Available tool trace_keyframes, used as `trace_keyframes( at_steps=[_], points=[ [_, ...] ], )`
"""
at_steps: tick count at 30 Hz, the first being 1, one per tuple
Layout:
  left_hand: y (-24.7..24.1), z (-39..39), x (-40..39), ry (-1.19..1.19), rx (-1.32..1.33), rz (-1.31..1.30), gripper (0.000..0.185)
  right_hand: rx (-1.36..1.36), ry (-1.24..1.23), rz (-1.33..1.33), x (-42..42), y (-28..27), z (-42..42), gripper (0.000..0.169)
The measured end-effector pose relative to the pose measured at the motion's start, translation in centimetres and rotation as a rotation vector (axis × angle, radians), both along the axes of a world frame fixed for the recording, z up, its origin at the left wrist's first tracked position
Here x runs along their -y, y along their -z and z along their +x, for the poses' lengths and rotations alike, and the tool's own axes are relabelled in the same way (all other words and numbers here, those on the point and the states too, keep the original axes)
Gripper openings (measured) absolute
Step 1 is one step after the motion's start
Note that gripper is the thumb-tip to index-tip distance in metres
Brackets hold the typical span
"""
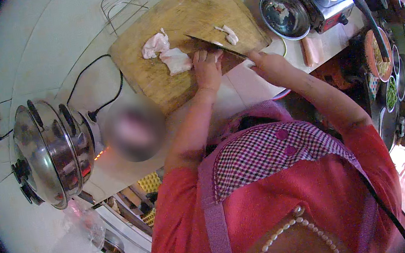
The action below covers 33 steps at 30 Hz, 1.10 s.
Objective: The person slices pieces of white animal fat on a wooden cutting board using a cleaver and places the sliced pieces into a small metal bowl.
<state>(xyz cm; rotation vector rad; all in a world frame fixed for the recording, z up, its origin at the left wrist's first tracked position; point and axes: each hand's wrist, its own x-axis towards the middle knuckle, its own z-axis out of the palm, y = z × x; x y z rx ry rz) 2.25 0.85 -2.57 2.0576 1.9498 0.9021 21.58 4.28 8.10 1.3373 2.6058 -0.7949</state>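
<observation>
A wooden cutting board (169, 13) lies on the counter with pale raw meat on it. My left hand (207, 69) presses down on the right end of a flat piece of meat (176, 60), and its fingers partly cover that end. Gripped in my right hand (267, 66) is a kitchen knife (211, 42), its dark blade slanting across the board just beyond my left fingers. Another lump of meat (155, 45) touches the flat piece at the upper left. Small cut strips (230, 35) lie on the far side of the blade.
A metal bowl (284, 15) holding some scraps stands right of the board, beside a gas stove (331, 4). Behind the board is a wire rack (125, 9). At left sit a metal steamer pot (54, 152) and a black power cord (121, 79); a blurred patch hides part of the counter.
</observation>
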Motion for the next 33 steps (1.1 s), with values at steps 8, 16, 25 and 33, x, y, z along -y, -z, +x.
trace_keyframes(
  at_steps=[8,16,25,33],
  points=[
    [0.7,-0.6,-0.4,-0.174,0.050,0.108,0.046,-0.053,0.107,-0.130,-0.1,-0.5,2.8,0.024],
    [0.1,-1.3,0.7,0.098,-0.024,0.120,0.024,-0.081,0.123,0.019,1.7,-2.3,2.6,0.031],
    [-1.0,-1.1,0.6,0.096,-0.033,0.148,0.020,0.019,0.040,-0.061,3.2,-3.6,3.1,0.027],
    [0.6,-1.6,0.0,0.067,-0.027,0.215,0.024,-0.081,0.029,-0.013,-0.7,1.3,-3.1,0.027]
  ],
)
